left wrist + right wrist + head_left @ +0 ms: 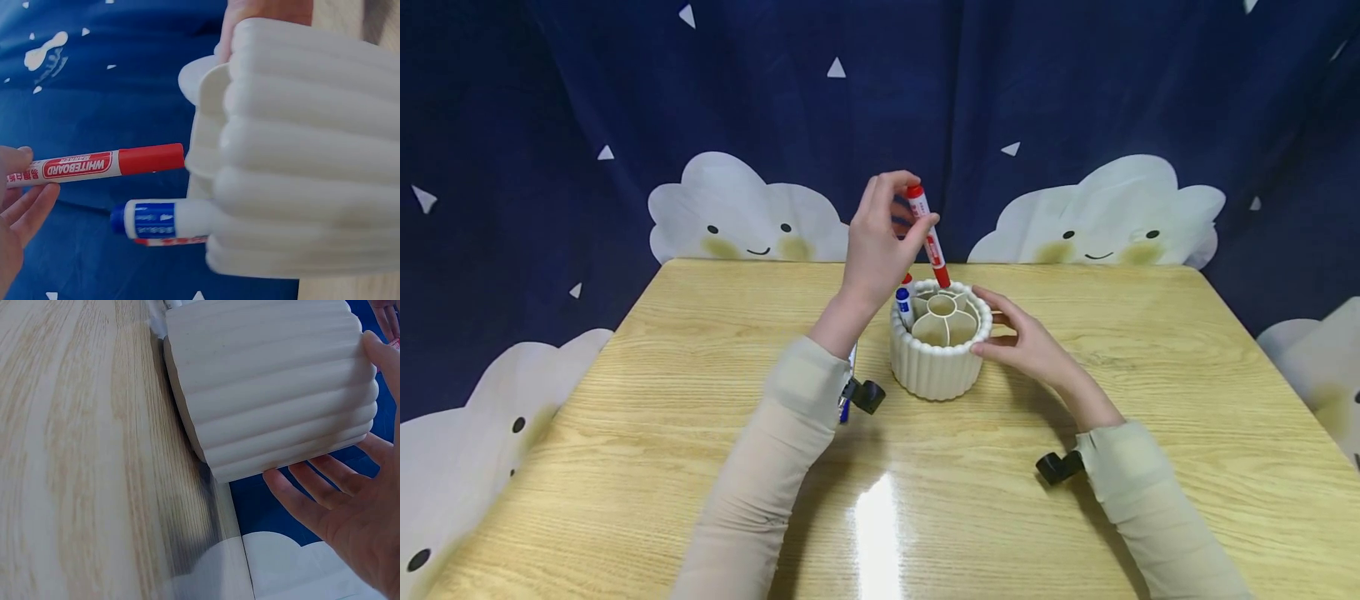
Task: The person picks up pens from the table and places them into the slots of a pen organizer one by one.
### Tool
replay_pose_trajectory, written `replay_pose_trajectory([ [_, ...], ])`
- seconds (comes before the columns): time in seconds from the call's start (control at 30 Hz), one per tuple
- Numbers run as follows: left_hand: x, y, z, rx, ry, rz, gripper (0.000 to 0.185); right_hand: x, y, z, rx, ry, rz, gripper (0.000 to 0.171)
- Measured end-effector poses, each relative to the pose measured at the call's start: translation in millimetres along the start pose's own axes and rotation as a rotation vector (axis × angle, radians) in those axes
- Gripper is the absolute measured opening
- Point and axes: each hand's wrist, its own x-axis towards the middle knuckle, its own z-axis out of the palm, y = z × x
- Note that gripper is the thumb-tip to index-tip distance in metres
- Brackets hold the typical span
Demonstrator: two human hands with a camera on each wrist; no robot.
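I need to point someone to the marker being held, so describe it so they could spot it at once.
On the light wooden table stands a white ribbed round pen holder. Above its far rim, the left hand pinches a red whiteboard marker, tilted with its tip entering the holder. Unlike the blue-capped marker standing inside, it is red and held.

I am seeing my left hand [880,242] pinching a red marker [928,237] by its upper end, its lower end dipping into a rear compartment of the white ribbed holder [938,354]. My right hand [1026,337] is resting with straight fingers against the holder's right wall. A blue-capped marker [903,306] is standing in a left compartment, the holder sitting on the wooden table [662,400].
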Motion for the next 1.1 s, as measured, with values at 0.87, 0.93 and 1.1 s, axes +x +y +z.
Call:
replay_pose_trajectory([
  [0.87,-25.0,-10.0,23.5,0.130,-0.285,0.021,0.022,0,3,0,0.012,-0.008,-0.009,0.076],
  [0.93,-25.9,-10.4,24.2,0.188,-0.299,0.041,0.020,0,3,0,0.009,-0.005,-0.010,0.076],
  [1.1,-28.1,-10.6,25.2,0.338,-0.342,0.045,0.018,-1,2,0,0.003,-0.008,-0.008,0.076],
])
